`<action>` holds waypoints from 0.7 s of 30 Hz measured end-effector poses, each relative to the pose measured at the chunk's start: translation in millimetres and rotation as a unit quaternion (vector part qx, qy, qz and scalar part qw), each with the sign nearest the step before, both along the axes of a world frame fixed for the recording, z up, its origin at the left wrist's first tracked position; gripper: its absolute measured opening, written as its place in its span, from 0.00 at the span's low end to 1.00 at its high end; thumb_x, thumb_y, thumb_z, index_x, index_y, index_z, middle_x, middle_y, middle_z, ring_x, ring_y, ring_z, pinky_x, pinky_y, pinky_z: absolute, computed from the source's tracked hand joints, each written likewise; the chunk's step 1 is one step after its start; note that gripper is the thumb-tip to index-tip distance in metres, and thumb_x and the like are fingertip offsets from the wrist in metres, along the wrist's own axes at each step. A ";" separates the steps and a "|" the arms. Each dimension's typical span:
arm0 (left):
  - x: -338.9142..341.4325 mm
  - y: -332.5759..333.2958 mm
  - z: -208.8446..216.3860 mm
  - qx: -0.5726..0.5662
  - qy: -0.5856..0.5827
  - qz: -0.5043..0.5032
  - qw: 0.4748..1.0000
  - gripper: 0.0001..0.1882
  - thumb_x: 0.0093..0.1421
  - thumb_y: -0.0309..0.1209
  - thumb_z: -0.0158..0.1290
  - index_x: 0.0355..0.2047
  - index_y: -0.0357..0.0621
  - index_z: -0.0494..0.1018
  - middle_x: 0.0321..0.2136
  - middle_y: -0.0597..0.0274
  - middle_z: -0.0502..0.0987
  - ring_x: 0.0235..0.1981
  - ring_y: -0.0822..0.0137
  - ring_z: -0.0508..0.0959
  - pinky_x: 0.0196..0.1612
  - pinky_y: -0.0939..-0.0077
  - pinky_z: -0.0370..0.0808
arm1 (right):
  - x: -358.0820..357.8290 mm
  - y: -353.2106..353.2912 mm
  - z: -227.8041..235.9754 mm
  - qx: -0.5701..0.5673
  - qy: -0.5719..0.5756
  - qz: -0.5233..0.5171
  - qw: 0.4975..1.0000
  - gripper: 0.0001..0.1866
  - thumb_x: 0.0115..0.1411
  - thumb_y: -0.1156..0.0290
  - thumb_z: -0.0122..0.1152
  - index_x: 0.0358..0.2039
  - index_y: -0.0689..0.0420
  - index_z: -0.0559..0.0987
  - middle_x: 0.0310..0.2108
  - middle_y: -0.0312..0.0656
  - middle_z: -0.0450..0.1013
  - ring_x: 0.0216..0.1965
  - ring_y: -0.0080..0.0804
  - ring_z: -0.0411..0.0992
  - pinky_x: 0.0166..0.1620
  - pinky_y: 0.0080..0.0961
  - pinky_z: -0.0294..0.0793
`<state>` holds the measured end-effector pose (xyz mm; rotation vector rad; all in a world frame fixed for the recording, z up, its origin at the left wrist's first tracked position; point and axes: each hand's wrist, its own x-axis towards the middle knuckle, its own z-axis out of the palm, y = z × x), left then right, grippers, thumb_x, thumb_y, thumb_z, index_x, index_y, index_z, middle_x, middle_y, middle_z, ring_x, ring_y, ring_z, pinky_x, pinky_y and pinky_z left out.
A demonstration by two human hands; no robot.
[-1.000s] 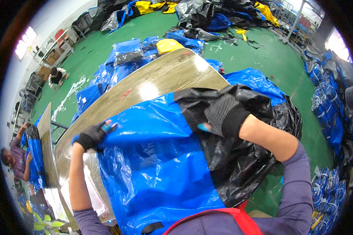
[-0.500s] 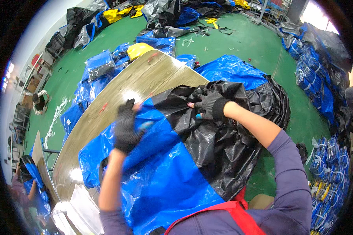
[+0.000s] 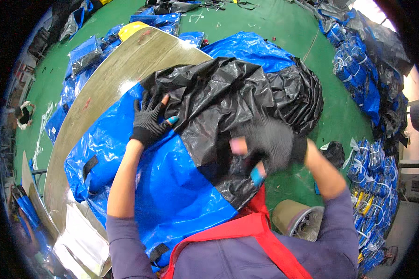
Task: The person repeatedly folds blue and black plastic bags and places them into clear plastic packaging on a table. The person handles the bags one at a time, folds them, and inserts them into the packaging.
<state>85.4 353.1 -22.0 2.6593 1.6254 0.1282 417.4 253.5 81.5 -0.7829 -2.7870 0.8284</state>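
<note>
A large bag-like piece of blue and black plastic fabric (image 3: 172, 172) lies over a wood-grain table (image 3: 107, 88), its black part (image 3: 214, 88) crumpled and hanging off the right side. Short black webbing strips (image 3: 89, 167) sit on the blue part. My left hand (image 3: 150, 118), in a dark knit glove with some bare or blue-covered fingertips, rests flat with fingers spread near the seam between blue and black. Over the black part's lower right edge is my right hand (image 3: 272, 146), gloved alike and smeared by motion; whether it grips the fabric cannot be made out.
Folded blue packs (image 3: 86, 53) and a yellow piece (image 3: 134, 30) lie beyond the table. Bundles of tied blue fabric (image 3: 372, 162) are stacked at right. A lined bin (image 3: 295, 218) stands by my right elbow. White sheets (image 3: 81, 239) lie at the table's near left; a person (image 3: 24, 115) is far left.
My right hand has moved from the top of the black part down toward its near right edge. My left hand has settled flat on the fabric. The view has shifted, bringing the bin into sight.
</note>
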 end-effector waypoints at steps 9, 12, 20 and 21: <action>82.3 -86.8 -30.6 0.066 -0.118 -0.124 0.983 0.39 0.53 0.62 0.49 0.61 0.58 0.63 0.67 0.42 0.45 0.68 0.39 0.44 0.59 0.24 0.38 | -18.5 -31.5 -23.8 0.239 0.029 -0.066 0.968 0.12 0.53 0.62 0.55 0.36 0.51 0.79 0.34 0.48 0.76 0.40 0.45 0.76 0.52 0.42 0.71; 67.5 -72.1 -58.0 -0.129 -0.358 -0.125 0.916 0.31 0.59 0.52 0.46 0.60 0.56 0.65 0.65 0.45 0.52 0.67 0.41 0.47 0.64 0.35 0.39 | -62.6 48.7 -15.0 0.042 -0.030 -0.092 0.994 0.18 0.57 0.55 0.53 0.35 0.57 0.80 0.35 0.55 0.76 0.36 0.52 0.76 0.41 0.43 0.74; -208.6 -187.0 1.4 -0.015 0.128 -0.232 0.964 0.34 0.50 0.42 0.53 0.59 0.50 0.64 0.61 0.43 0.61 0.64 0.44 0.58 0.65 0.44 0.51 | -105.4 129.3 -79.6 0.049 -0.224 -0.092 0.969 0.25 0.58 0.48 0.51 0.38 0.57 0.81 0.38 0.53 0.77 0.40 0.50 0.76 0.46 0.43 0.73; -242.9 -227.7 14.2 -0.177 0.108 -0.033 0.978 0.40 0.48 0.47 0.58 0.61 0.48 0.61 0.60 0.45 0.62 0.64 0.50 0.59 0.67 0.50 0.50 | -103.5 132.3 -83.7 0.057 -0.238 -0.124 0.962 0.25 0.58 0.47 0.51 0.39 0.57 0.81 0.39 0.53 0.77 0.42 0.51 0.76 0.47 0.42 0.73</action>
